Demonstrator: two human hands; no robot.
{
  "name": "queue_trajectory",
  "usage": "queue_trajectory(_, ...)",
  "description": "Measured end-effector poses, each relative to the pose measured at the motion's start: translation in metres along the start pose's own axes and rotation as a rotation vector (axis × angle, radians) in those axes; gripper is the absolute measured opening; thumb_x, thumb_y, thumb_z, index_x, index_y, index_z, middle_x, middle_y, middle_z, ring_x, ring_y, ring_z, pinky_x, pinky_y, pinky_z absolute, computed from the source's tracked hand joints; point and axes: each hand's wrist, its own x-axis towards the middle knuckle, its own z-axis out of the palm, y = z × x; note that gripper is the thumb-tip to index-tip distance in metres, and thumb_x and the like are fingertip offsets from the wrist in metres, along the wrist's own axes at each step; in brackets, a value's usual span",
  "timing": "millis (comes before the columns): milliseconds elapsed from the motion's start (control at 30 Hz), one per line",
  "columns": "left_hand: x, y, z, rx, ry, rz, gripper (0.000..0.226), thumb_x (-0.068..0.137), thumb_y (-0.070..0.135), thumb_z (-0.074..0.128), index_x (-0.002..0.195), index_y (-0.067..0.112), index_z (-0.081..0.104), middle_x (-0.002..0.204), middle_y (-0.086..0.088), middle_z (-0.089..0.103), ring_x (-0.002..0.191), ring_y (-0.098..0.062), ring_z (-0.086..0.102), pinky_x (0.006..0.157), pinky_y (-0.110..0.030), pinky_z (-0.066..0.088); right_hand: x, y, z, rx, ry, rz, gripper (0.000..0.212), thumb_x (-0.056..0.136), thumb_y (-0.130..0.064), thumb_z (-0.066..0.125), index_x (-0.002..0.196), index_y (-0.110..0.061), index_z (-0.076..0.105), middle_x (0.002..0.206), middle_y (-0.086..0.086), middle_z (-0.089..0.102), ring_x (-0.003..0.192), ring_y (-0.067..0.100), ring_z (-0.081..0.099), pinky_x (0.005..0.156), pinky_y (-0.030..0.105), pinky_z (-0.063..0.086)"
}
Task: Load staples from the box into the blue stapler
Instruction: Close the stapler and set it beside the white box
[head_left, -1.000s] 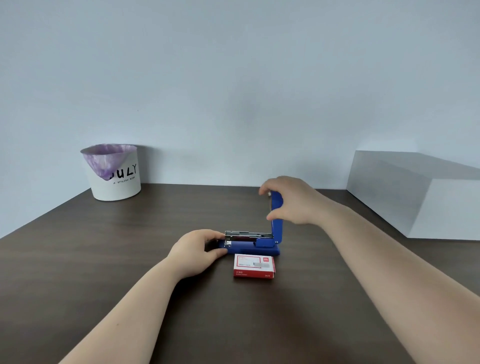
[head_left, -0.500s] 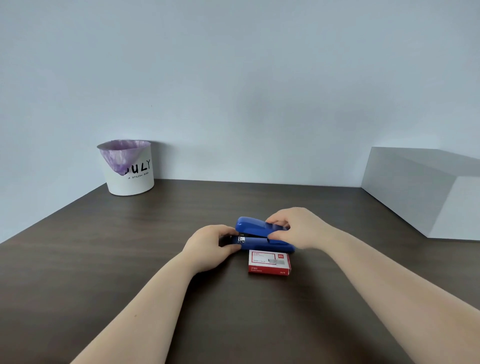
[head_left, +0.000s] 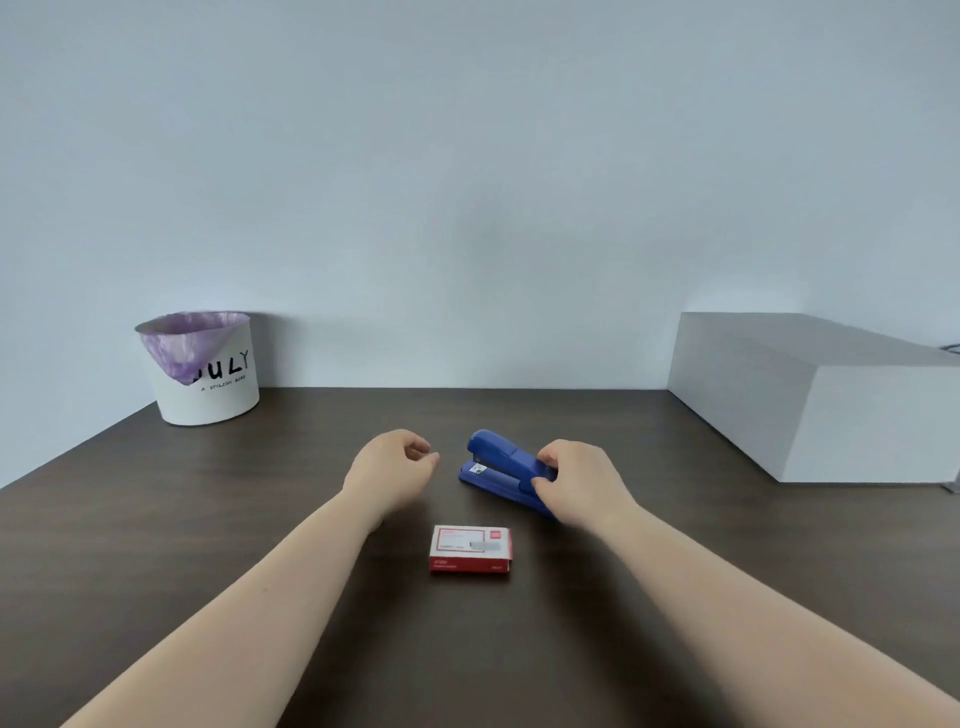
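The blue stapler (head_left: 496, 465) lies closed on the dark wooden table (head_left: 208, 519), its nose pointing left and away from me. My right hand (head_left: 579, 480) grips its rear end, thumb on the near side and fingers over the top. My left hand (head_left: 397, 467) hovers just left of the stapler's nose, apart from it, fingers loosely curled and holding nothing. The red and white staple box (head_left: 471, 548) sits closed on the table, nearer to me than the stapler and between my forearms.
A white bin (head_left: 205, 371) with a purple liner stands at the back left against the wall. A large white box (head_left: 815, 395) occupies the back right of the table.
The stapler's lid went from upright to closed. My left hand let go of the stapler's front and drew back left. The stapler now sits farther from the staple box, turned at an angle.
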Motion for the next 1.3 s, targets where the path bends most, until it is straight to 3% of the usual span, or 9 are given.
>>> queue_trajectory(100,0.009,0.031,0.021,0.049,0.045,0.019,0.017,0.088,0.032,0.053,0.085,0.017,0.06,0.086,0.0,0.064,0.081,-0.019,0.057,0.07,-0.031,0.043,-0.001,0.021,-0.011,0.014,0.03,0.066,0.022,0.082,-0.018,0.052,0.1,-0.014,0.064,0.1,0.006,0.066,0.08,0.023,0.052,0.068,0.027,0.038)
queue_trajectory(200,0.018,0.06,0.052,0.048,0.025,0.02,0.018,0.088,0.031,0.051,0.078,0.017,0.054,0.079,-0.001,0.062,0.077,-0.021,0.056,0.067,-0.031,0.042,0.0,0.046,-0.022,0.034,0.076,0.11,0.02,0.083,-0.02,0.053,0.1,-0.014,0.064,0.098,0.006,0.066,0.079,0.021,0.051,0.067,0.027,0.039)
queue_trajectory(400,0.041,0.104,0.117,0.068,-0.044,-0.021,0.018,0.088,0.032,0.048,0.089,0.016,0.057,0.091,-0.003,0.062,0.083,-0.023,0.054,0.072,-0.032,0.042,0.018,0.099,-0.032,0.058,0.216,0.207,0.016,0.086,-0.022,0.055,0.094,-0.011,0.062,0.094,0.006,0.066,0.084,0.023,0.058,0.07,0.034,0.048)
queue_trajectory(633,0.077,0.138,0.184,0.059,-0.034,-0.019,0.023,0.089,0.031,0.044,0.098,0.014,0.057,0.103,-0.006,0.064,0.085,-0.025,0.051,0.074,-0.031,0.039,0.065,0.155,-0.038,-0.082,0.33,0.271,0.02,0.09,-0.022,0.048,0.091,-0.006,0.06,0.092,0.011,0.065,0.075,0.023,0.049,0.061,0.031,0.038)
queue_trajectory(967,0.126,0.156,0.231,0.114,0.001,0.035,0.022,0.087,0.029,0.042,0.094,0.016,0.059,0.089,-0.001,0.058,0.081,-0.025,0.05,0.071,-0.03,0.038,0.138,0.198,-0.038,-0.213,0.411,0.371,0.028,0.091,-0.009,0.04,0.113,-0.008,0.058,0.107,0.016,0.066,0.1,0.035,0.06,0.068,0.035,0.042)
queue_trajectory(1067,0.131,0.155,0.234,0.114,0.01,0.04,0.021,0.086,0.029,0.043,0.093,0.017,0.06,0.085,0.0,0.056,0.081,-0.025,0.051,0.07,-0.029,0.038,0.148,0.199,-0.034,-0.343,0.409,0.346,0.028,0.09,-0.005,0.04,0.112,-0.006,0.058,0.112,0.015,0.063,0.107,0.034,0.054,0.078,0.036,0.046)
queue_trajectory(1167,0.13,0.154,0.235,0.106,0.011,0.047,0.02,0.085,0.029,0.044,0.09,0.019,0.06,0.085,0.001,0.058,0.083,-0.025,0.053,0.071,-0.029,0.039,0.155,0.202,-0.032,-0.437,0.42,0.253,0.032,0.093,-0.008,0.037,0.119,-0.006,0.056,0.118,0.013,0.056,0.117,0.032,0.043,0.094,0.036,0.037)
queue_trajectory(1300,0.128,0.153,0.234,0.092,0.0,0.066,0.017,0.085,0.033,0.046,0.087,0.022,0.059,0.094,0.002,0.064,0.094,-0.024,0.059,0.072,-0.029,0.04,0.159,0.203,-0.032,-0.43,0.37,0.274,0.029,0.094,-0.007,0.038,0.119,-0.004,0.053,0.125,0.014,0.048,0.115,0.031,0.045,0.088,0.037,0.042)
